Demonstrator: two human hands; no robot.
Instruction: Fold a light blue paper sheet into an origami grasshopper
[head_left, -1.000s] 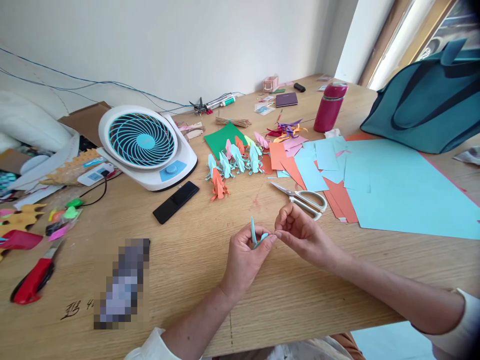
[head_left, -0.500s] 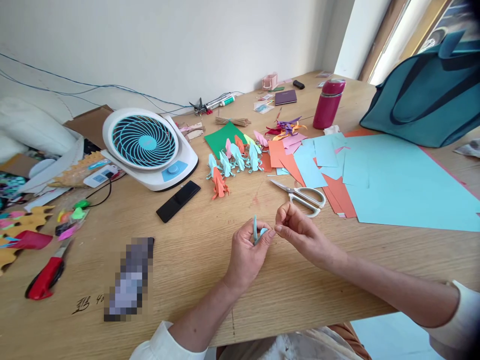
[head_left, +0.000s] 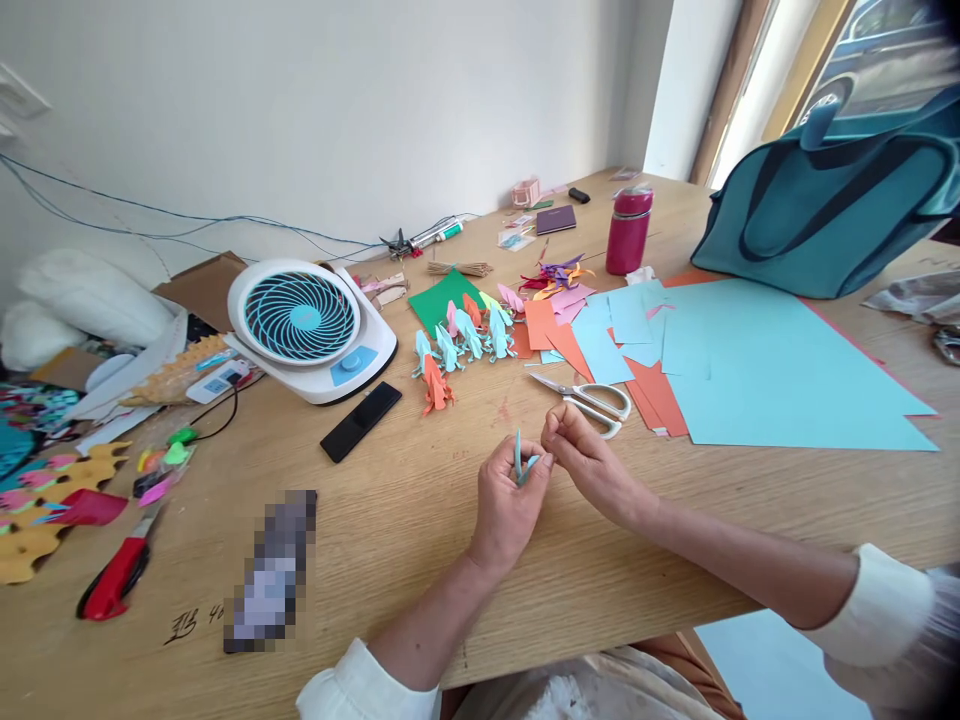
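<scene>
My left hand [head_left: 508, 508] is closed around a small folded piece of light-blue paper [head_left: 518, 462], one narrow flap of which sticks up between thumb and fingers. Thumb and forefinger of my right hand [head_left: 592, 465] are pinched together at the paper's right end, touching the left thumb; the fingertips mostly hide that end. Just behind the right hand lie white-handled scissors [head_left: 600, 405], blades apart. Folded paper figures in light blue [head_left: 471, 338], pink and orange [head_left: 435, 385] stand in a group beyond the hands, some near a green paper sheet [head_left: 444, 300].
Light-blue sheets [head_left: 780, 370] and orange strips [head_left: 660, 395] spread to the right, before a teal bag [head_left: 817, 220] and a magenta bottle [head_left: 628, 235]. At left are a white fan [head_left: 304, 315], a black phone-like slab [head_left: 361, 422], a red-handled cutter [head_left: 116, 580] and a pixelated object [head_left: 271, 575].
The camera view has shifted slightly, so the table's objects sit differently in the picture. Both hands keep their grip on the folded paper, the right fingertips now closer against the left thumb.
</scene>
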